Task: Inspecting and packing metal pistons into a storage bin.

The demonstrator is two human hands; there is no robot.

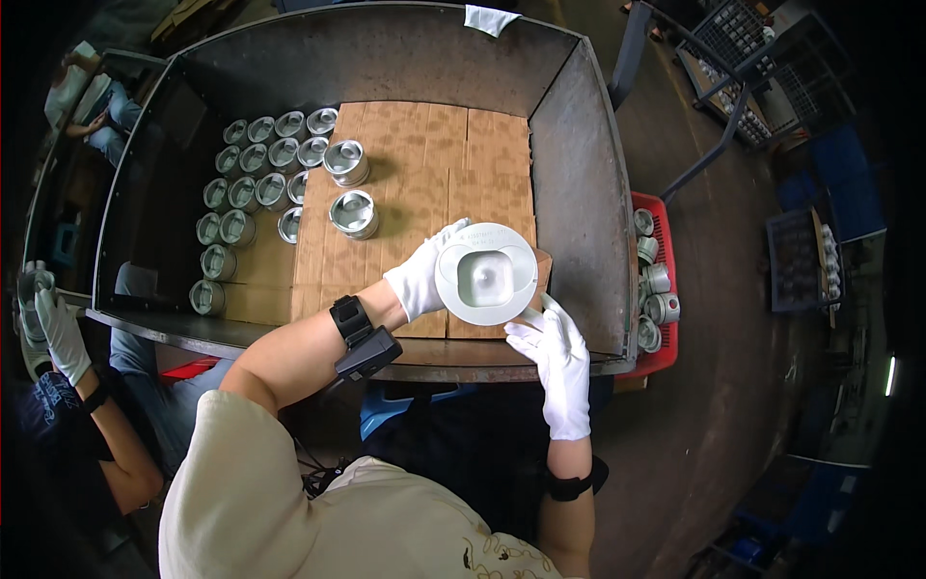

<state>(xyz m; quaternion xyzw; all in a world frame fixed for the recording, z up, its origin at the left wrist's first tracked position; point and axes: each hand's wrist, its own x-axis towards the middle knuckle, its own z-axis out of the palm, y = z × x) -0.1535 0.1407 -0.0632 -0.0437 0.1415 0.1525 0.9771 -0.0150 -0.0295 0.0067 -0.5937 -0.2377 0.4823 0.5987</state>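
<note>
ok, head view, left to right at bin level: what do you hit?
Co-worker's gloved hand → packed rows of pistons → two loose pistons on cardboard → held piston, between left hand and right hand → red crate of pistons.

Both gloved hands, left hand (422, 277) and right hand (557, 359), hold a metal piston (485, 273) crown-up over the steel bin's (569, 154) near right corner; more pistons (253, 179) stand along its left side on cardboard (424, 164).

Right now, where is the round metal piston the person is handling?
In the head view the piston sits right of centre, held between both gloved hands: the left hand and the right hand. It is over the cardboard sheet inside the big metal bin.
</note>
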